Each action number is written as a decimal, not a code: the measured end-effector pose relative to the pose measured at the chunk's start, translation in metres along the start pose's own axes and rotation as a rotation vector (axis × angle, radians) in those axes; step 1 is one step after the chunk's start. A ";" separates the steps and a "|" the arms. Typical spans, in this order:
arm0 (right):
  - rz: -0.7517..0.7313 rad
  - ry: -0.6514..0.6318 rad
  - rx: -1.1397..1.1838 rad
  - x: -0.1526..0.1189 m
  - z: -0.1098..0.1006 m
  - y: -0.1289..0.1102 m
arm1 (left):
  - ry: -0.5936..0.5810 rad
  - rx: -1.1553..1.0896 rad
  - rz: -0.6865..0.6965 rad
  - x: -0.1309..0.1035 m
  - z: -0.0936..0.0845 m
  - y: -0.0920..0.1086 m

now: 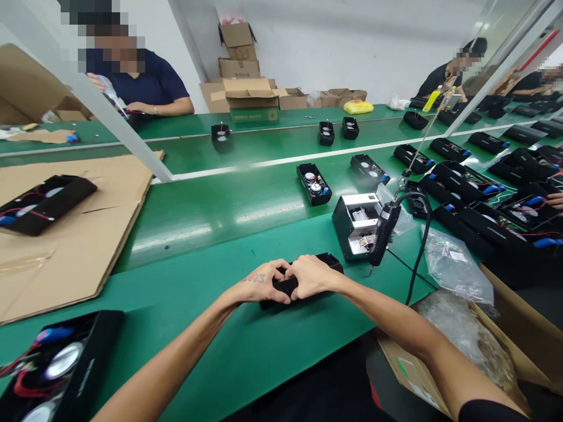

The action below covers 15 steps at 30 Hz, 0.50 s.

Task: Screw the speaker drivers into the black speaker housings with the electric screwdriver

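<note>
Near the middle of the frame, the two hands are bent over a black case (285,286) lying on the green table (176,351). The left hand (259,282) comes in from the lower left and the right hand (311,274) from the lower right; they meet over the case, each with curled fingers and thumb closed on it, though I can't tell whether the fingertips also pinch something smaller. Just right of centre stands a small machine (358,215), and in front of it hangs a black screwdriver (383,234), tip down, well apart from the hands. A clear bag (460,264) lies at the right. In the lower left corner sits an open case (90,369) with blue and red wiring, and above it another case (70,187) rests on a cardboard sheet (88,258). More open cases (466,181) crowd the right side. At the upper left, a co-worker in a dark blue shirt (153,88) sits across the table.
</note>
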State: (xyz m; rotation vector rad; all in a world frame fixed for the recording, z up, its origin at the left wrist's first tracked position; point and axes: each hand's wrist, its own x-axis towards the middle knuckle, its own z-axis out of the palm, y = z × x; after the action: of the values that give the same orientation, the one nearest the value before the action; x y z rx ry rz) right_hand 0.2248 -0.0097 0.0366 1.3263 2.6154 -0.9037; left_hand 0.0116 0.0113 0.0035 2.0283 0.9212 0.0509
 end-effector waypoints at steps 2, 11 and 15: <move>-0.001 -0.003 0.008 0.000 0.000 -0.001 | 0.006 -0.010 0.008 0.000 0.001 -0.002; -0.070 0.055 -0.098 -0.012 0.007 -0.006 | 0.058 0.089 0.081 -0.004 0.007 -0.004; -0.214 0.211 -0.028 -0.051 0.017 -0.003 | 0.151 0.229 0.132 -0.022 0.037 0.000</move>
State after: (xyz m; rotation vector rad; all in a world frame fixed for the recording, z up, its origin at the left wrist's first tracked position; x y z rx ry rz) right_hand 0.2509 -0.0566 0.0403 1.2135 2.9651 -0.7869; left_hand 0.0090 -0.0289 -0.0122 2.3220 0.9195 0.1800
